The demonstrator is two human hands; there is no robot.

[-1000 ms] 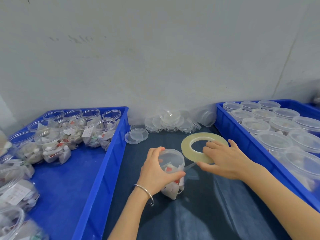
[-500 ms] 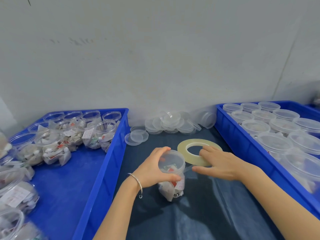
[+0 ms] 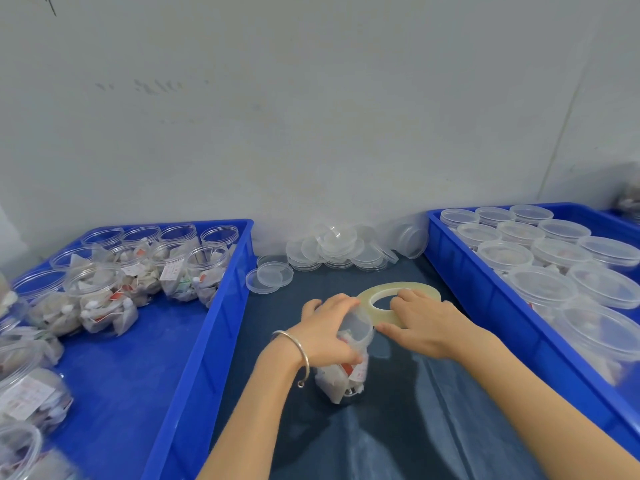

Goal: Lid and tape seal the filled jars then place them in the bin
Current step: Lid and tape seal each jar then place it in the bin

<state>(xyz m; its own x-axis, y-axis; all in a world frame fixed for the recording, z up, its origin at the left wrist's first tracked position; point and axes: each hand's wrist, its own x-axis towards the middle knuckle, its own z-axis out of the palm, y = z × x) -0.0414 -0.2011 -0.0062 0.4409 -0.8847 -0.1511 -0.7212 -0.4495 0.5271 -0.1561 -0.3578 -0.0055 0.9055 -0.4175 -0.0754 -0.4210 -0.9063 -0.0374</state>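
A clear filled jar (image 3: 348, 370) with a lid on it stands on the dark table between two blue bins. My left hand (image 3: 325, 332) grips the jar's lidded top, fingers curled round it. Right beside it my right hand (image 3: 420, 323) holds a pale yellow tape roll (image 3: 384, 315), fingers through its hole and the thumb against the roll's near edge by the jar lid. The roll is tilted and touches the jar's top. Whether a tape strip runs onto the jar is hidden by my hands.
The left blue bin (image 3: 204, 341) holds several open filled jars (image 3: 100, 299). The right blue bin (image 3: 485, 303) holds several lidded jars (image 3: 540, 285). Loose clear lids (image 3: 332, 249) lie heaped by the wall, two more lids (image 3: 270, 277) near the left bin.
The jar has tipped and turned under my left hand, which now covers more of the lid. My right hand has brought the tape roll closer, up against the jar's top.
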